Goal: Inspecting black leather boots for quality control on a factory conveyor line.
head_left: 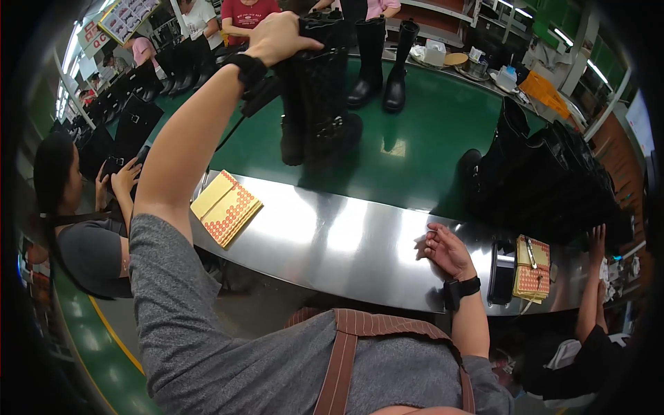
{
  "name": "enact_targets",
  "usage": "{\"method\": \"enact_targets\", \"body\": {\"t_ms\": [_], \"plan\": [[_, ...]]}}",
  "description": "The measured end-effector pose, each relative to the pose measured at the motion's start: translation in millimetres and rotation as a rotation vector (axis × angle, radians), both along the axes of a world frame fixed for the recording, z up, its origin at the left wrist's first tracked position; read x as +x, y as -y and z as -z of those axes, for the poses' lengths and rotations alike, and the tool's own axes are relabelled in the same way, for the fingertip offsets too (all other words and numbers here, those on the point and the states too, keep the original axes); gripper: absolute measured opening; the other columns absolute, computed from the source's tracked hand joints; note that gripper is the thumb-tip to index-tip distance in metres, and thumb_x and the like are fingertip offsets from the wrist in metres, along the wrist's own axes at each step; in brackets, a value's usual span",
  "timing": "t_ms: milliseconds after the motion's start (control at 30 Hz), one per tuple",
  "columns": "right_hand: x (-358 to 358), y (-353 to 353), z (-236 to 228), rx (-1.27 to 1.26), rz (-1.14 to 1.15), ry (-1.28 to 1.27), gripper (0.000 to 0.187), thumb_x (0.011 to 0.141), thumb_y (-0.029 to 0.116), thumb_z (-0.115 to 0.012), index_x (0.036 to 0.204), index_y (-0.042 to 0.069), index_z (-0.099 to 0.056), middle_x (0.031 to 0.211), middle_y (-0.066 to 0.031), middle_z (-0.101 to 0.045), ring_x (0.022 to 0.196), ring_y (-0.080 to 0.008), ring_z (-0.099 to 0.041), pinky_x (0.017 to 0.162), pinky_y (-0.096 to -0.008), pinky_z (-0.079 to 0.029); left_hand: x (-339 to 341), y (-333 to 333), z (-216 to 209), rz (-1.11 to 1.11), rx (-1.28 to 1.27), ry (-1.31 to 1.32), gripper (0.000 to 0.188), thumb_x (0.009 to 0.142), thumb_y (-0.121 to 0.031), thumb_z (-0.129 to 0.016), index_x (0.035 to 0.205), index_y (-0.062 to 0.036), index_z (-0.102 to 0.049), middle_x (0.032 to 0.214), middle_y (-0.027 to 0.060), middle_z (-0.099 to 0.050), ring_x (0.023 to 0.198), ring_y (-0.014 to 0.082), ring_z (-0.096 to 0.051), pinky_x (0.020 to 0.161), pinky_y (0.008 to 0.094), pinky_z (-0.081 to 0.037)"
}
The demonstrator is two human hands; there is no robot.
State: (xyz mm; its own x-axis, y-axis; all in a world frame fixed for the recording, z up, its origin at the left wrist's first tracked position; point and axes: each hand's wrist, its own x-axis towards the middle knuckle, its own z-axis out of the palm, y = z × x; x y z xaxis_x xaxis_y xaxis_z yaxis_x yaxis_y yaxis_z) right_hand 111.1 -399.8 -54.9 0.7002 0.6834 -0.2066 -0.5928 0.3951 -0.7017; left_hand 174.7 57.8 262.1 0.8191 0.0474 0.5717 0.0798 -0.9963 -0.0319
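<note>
My left hand [278, 38] is raised at the far side of the work table and closed on the top of a pair of black boots [321, 93]. The boots hang upright, soles down, with a metal buckle near one ankle; whether the soles touch the green surface I cannot tell. Low over the metal front strip of the table [360, 242], my right hand [448, 250] is palm up, its fingers loosely bent and apart. Nothing is in it. A stack of yellow patterned cards [226, 207] lies on the strip below the boots.
Another black boot pair [384, 66] stands farther back. Several black boots [546, 173] crowd the right side. Near them lie a dark phone-like device [501, 272] and yellow patterned cards [532, 259] with a pen on top. Co-workers sit or stand left, right and opposite.
</note>
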Motion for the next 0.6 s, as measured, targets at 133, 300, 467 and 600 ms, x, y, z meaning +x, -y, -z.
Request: {"method": "enact_targets", "body": {"t_ms": [133,300,467,600], "plan": [[0.2,0.3,-0.7,-0.037,0.01,-0.025,0.028,0.101,0.019,-0.046,0.122,0.002,-0.05,0.096,-0.0051,-0.056,0.085,-0.0136,-0.056,0.077,-0.0319,-0.05,-15.9,-65.1,18.5,-0.057,-0.097,0.01,0.052,0.065,-0.051,-0.079,0.081,-0.0027,-0.071,0.074,0.0158,-0.068,0.077,0.0313,-0.068,0.07,0.0399,-0.052],[-0.3,-0.1,-1.6,-0.031,0.005,-0.014,0.026,0.101,0.018,-0.045,0.121,0.001,-0.051,0.093,-0.0043,-0.057,0.084,-0.0128,-0.056,0.078,-0.0314,-0.05,-33.1,-110.4,61.9,-0.151,-0.18,-0.2,0.06,0.063,-0.051,-0.082,0.09,0.0024,-0.07,0.071,0.0134,-0.066,0.069,0.0217,-0.066,0.068,0.033,-0.05],[-1.4,-0.8,-1.9,-0.016,0.005,-0.031,0.024,0.101,0.017,-0.046,0.119,0.002,-0.053,0.093,-0.0039,-0.057,0.083,-0.0123,-0.056,0.078,-0.0311,-0.05,-33.2,-116.9,34.0,-0.227,-0.244,-0.567,0.065,0.065,-0.053,-0.081,0.1,0.0008,-0.07,0.09,0.0137,-0.069,0.085,0.0235,-0.066,0.076,0.0322,-0.05],[0.0,-0.5,1.0,-0.022,-0.003,-0.032,0.023,0.1,0.016,-0.047,0.117,0.002,-0.055,0.093,-0.0037,-0.058,0.083,-0.012,-0.055,0.078,-0.0303,-0.049,-21.6,-90.2,3.0,-0.251,-0.06,-0.549,0.069,0.064,-0.058,-0.078,0.106,-0.0034,-0.069,0.098,0.0135,-0.069,0.092,0.0275,-0.066,0.08,0.0361,-0.052]]}}
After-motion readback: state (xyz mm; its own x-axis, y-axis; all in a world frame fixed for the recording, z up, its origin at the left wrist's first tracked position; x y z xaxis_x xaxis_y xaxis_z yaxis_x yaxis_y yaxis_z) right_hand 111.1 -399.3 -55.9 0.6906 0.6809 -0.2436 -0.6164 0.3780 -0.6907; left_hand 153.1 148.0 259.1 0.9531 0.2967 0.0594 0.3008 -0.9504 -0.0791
